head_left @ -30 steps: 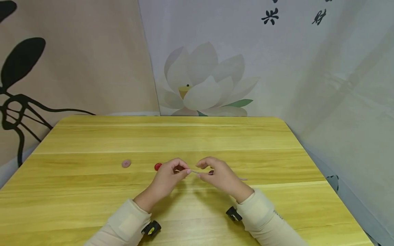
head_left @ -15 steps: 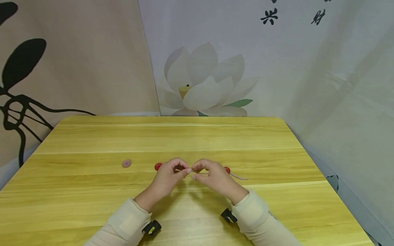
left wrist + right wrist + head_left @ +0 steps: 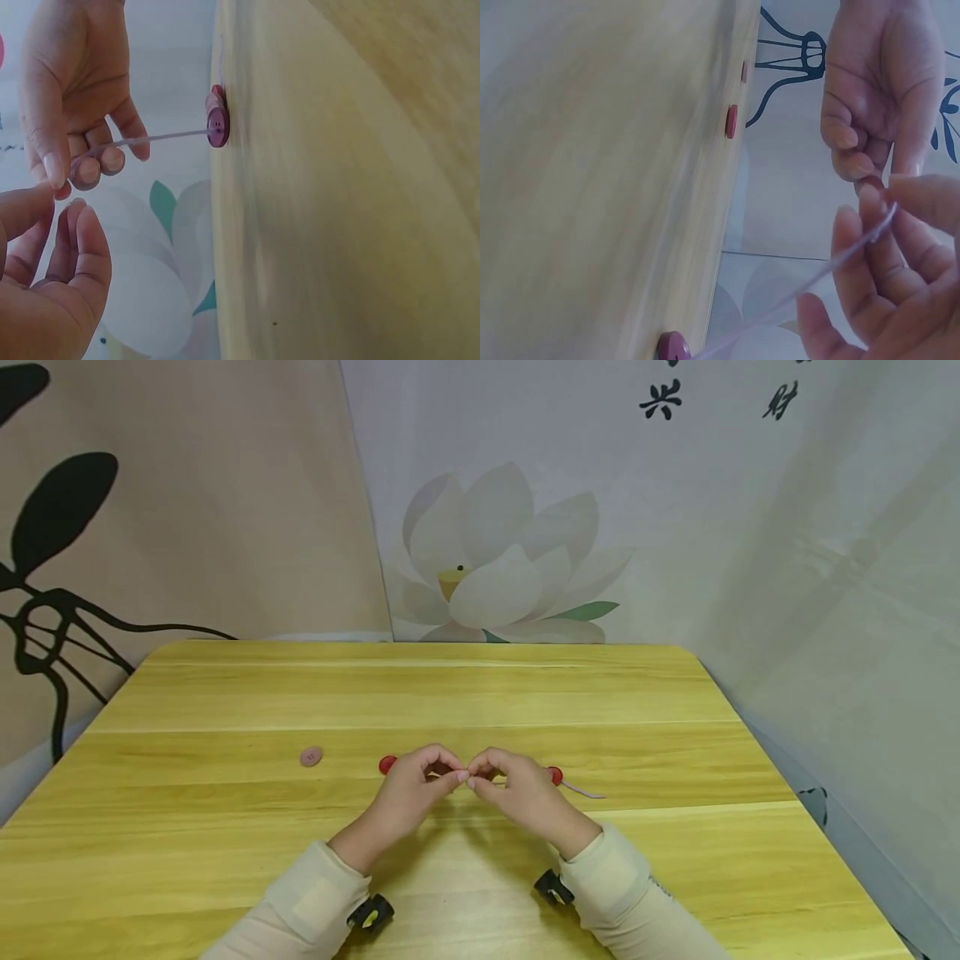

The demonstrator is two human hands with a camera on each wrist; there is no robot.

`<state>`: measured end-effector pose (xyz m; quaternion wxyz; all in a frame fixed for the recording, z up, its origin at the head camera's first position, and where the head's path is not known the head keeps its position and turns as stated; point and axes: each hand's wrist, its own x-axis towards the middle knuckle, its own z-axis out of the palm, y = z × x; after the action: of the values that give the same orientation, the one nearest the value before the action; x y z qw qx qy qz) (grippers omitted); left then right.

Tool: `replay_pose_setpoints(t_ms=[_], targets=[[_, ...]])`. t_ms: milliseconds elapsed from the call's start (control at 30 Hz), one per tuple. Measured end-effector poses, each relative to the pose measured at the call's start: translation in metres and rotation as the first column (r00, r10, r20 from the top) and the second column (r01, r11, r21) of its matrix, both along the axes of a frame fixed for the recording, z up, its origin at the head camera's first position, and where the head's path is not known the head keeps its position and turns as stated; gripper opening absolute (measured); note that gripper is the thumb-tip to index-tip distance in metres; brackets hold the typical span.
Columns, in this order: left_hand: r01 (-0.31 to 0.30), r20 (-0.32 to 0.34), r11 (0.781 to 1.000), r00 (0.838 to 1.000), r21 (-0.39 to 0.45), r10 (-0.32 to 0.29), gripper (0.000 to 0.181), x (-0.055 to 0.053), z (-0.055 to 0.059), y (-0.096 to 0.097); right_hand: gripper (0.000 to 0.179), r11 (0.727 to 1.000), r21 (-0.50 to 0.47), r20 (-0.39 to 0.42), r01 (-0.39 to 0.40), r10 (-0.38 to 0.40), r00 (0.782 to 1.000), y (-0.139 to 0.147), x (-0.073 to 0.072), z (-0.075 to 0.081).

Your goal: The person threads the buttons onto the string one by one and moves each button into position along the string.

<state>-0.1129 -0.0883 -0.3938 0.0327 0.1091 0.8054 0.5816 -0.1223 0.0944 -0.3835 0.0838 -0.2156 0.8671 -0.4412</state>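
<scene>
At the middle of the table in the head view, my left hand point(image 3: 408, 789) and right hand point(image 3: 525, 789) meet at their fingertips. Both pinch a thin lilac string point(image 3: 802, 289) near its end, which the fingertips mostly hide. From my right fingers the string runs down to a purple button point(image 3: 218, 127) at the tabletop. Behind that button, more buttons overlap it in the left wrist view. A red button point(image 3: 555, 775) shows beyond my right hand, with a string tail point(image 3: 583, 790) trailing right from it.
Another red button point(image 3: 387, 764) lies just beyond my left hand, partly covered by it. A dusty pink button point(image 3: 311, 756) sits farther left. The wooden table point(image 3: 480, 685) ends at a printed fabric backdrop point(image 3: 300, 527).
My right hand has moved left along the string until its fingertips met those of the left, and its fingers have closed. The red button beyond it has come into sight. My left hand has stayed nearly still.
</scene>
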Motion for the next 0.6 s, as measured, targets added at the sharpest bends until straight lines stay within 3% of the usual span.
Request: replay_pose_setpoints(t_ms=[267,600], targets=[[0.025,0.015,0.999,1.0,-0.024,-0.025,0.009,-0.001,0.002,-0.003,0.007,1.0,-0.012,0.004,0.006,-0.006,1.0,0.002,0.0,-0.001],[-0.047,0.028,0.997,0.998,-0.054,0.049,0.017,-0.009,0.006,-0.018,0.011,0.999,-0.044,0.023,0.024,-0.023,0.999,0.007,-0.001,-0.001]])
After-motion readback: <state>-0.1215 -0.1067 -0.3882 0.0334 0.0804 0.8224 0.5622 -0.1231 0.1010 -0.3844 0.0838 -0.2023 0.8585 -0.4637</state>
